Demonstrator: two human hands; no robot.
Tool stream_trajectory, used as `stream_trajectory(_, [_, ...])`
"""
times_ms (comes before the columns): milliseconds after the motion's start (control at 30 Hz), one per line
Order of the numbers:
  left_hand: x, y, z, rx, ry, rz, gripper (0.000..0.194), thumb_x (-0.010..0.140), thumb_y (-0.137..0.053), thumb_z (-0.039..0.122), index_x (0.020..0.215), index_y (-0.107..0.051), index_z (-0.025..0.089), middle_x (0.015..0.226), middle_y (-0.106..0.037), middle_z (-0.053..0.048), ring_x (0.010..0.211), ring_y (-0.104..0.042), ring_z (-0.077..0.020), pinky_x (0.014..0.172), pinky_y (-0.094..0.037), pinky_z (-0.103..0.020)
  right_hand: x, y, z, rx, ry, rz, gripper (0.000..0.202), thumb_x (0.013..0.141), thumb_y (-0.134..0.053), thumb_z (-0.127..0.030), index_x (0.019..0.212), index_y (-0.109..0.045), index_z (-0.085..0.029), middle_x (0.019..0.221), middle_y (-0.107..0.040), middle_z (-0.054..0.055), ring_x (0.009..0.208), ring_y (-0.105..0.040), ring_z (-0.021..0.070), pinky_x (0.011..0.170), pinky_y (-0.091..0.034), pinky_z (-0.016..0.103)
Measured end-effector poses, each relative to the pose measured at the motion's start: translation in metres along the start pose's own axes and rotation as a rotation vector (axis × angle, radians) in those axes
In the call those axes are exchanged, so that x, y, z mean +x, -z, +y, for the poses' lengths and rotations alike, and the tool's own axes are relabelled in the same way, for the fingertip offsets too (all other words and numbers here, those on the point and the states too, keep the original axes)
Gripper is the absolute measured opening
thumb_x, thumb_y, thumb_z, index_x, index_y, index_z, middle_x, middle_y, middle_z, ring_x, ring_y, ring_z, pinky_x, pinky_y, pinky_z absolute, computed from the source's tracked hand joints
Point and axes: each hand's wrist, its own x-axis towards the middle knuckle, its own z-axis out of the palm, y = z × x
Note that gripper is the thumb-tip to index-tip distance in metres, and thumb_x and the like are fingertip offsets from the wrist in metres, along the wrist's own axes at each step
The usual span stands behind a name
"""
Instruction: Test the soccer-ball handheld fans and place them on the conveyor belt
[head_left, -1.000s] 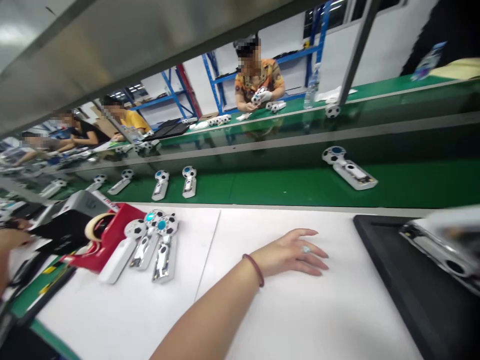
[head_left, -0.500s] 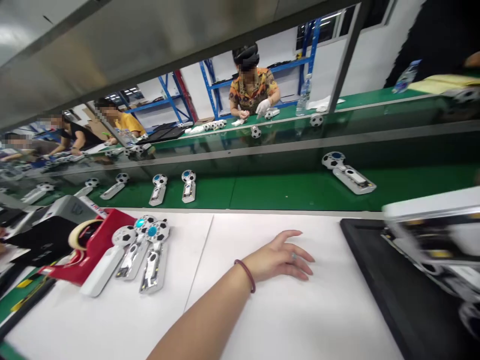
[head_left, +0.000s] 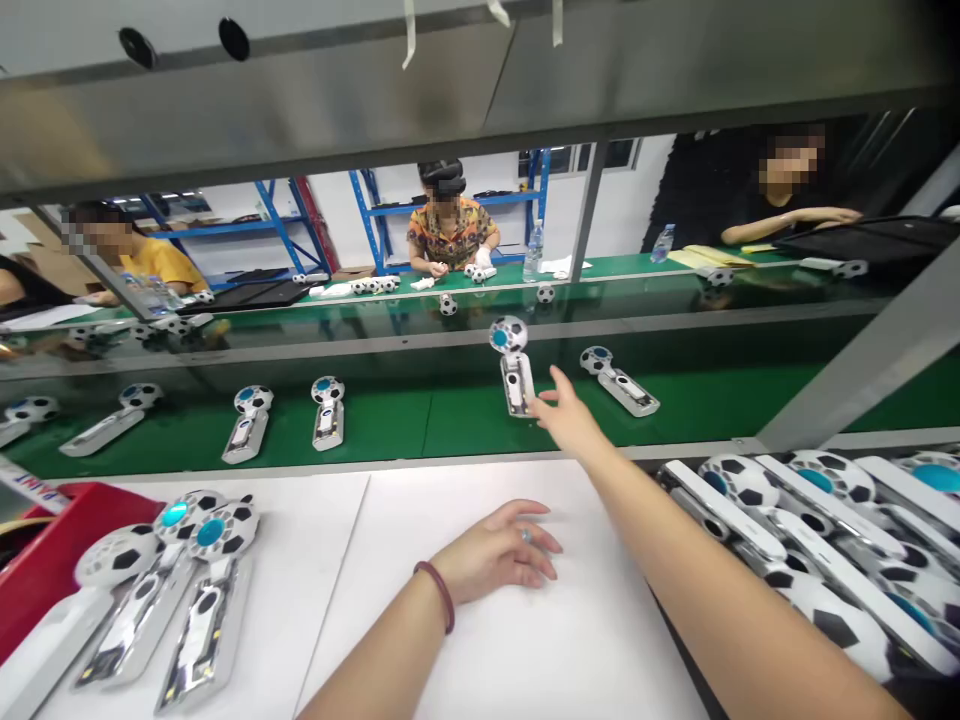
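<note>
- The right hand (head_left: pixel 564 418) reaches forward, over the edge of the white worktop (head_left: pixel 517 640), to the green belt (head_left: pixel 420 420) in the centre of the frame.
- Its fingers are loosely open. The fingertips touch, or nearly touch, the lower end of the handheld fan (head_left: pixel 514 365); I cannot tell if they already grip it.
- The handheld fan stands almost upright in the picture, just right of centre, on the belt. Its round head looks like a football, white with black patches, and has a blue disc in the middle. Below the head is a white handle with an open side, where grey and dark inner parts show.
- The left hand (head_left: pixel 499 550) lies flat on the worktop in the lower centre, palm down, with the fingers relaxed and a little spread. It holds nothing. A dark red bracelet (head_left: pixel 439 595) is on the wrist and a ring on one finger.
- One more fan (head_left: pixel 619 380) lies tilted on the belt, just to the right of the right hand. Other fans lie in a row on the belt toward the left of the frame.
- Three fans (head_left: pixel 165 590) lie side by side on the worktop at lower left, beside a red box (head_left: pixel 37 560).
- Many fans are packed together in a tray (head_left: pixel 817 530) at lower right.
- Other people sit at the far side of the line, in the upper part of the frame.
</note>
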Motion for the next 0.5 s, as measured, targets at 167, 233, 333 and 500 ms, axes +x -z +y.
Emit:
stream_trajectory(167, [0.002,0.006,-0.007,0.028,-0.014,-0.011,0.023,0.073,-0.059,0.022,0.093,-0.052,0.015,0.087,-0.061,-0.007,0.068,-0.062,-0.0147,0.059,-0.040,-0.024,-0.055,-0.005,0.021,0.099,-0.017,-0.189,0.068,0.072,-0.057,-0.033,0.135,-0.031,-0.023,0.104,-0.054,0.005,0.079,-0.058,0.0152,0.076,-0.044,0.031])
stream_trajectory(233, [0.002,0.006,-0.007,0.063,-0.043,0.000,0.018,0.072,-0.059,0.023,0.086,-0.053,0.014,0.084,-0.061,-0.007,0.065,-0.062,-0.0142,0.054,-0.038,-0.021,-0.062,0.000,0.029,0.254,-0.010,-0.188,0.073,0.073,-0.055,-0.034,0.137,-0.023,-0.024,0.091,-0.057,0.002,0.079,-0.059,0.0161,0.074,-0.044,0.031])
stream_trajectory(333, [-0.010,-0.014,0.008,0.167,-0.159,0.073,0.016,0.071,-0.061,0.027,0.080,-0.058,0.014,0.083,-0.061,-0.006,0.065,-0.062,-0.0150,0.055,-0.039,-0.023,-0.052,0.009,0.037,0.404,-0.119,-0.115,0.071,0.070,-0.056,-0.039,0.133,-0.030,-0.019,0.074,-0.058,-0.001,0.072,-0.060,0.0169,0.069,-0.044,0.030])
stream_trajectory(500, [-0.081,-0.092,0.052,0.248,-0.479,0.003,0.015,0.072,-0.059,0.036,0.084,-0.067,0.035,0.083,-0.065,-0.003,0.066,-0.062,-0.0237,0.058,-0.043,-0.037,-0.041,0.010,0.038,0.436,-0.231,-0.159,0.057,0.064,-0.055,-0.040,0.115,-0.048,-0.015,0.069,-0.059,0.000,0.067,-0.060,0.0164,0.064,-0.043,0.029])
